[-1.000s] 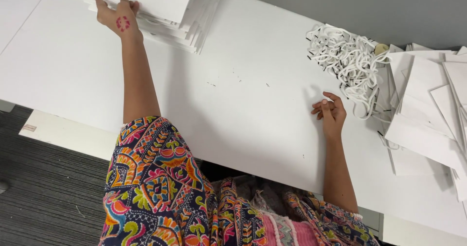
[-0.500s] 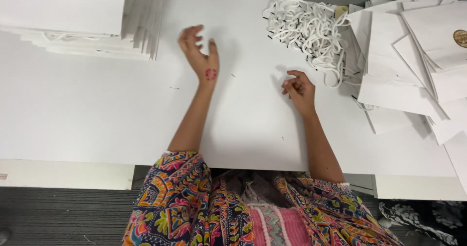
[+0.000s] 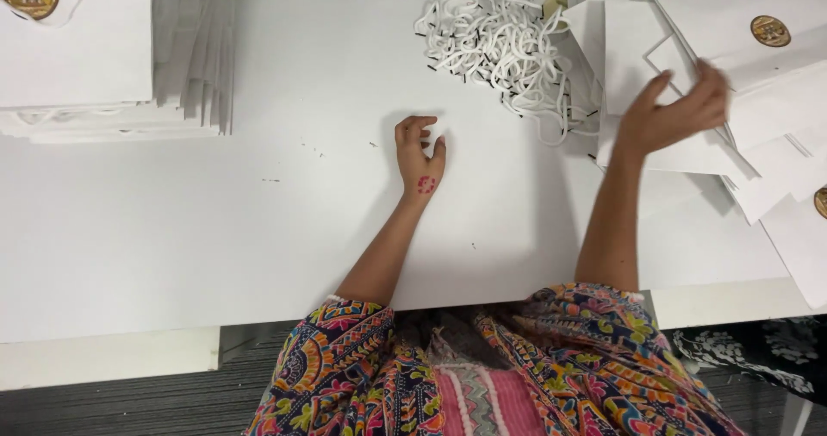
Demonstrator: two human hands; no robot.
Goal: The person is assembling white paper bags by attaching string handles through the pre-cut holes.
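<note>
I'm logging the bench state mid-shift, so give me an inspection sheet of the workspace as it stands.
Surface: white table, a few small dark specks near its middle.
Job's things: loose pile of flat white paper bags at right, some with round gold seals; neat stack of white bags at far left.
Clutter: tangled heap of white cord handles with dark tips, top centre.
Hands: left hand rests on the bare table, fingers curled, holding nothing; right hand lies on the loose pile, grip unclear.
Cables: nothing seen.
Surroundings: grey carpet below the table edge; grey wall behind.
</note>
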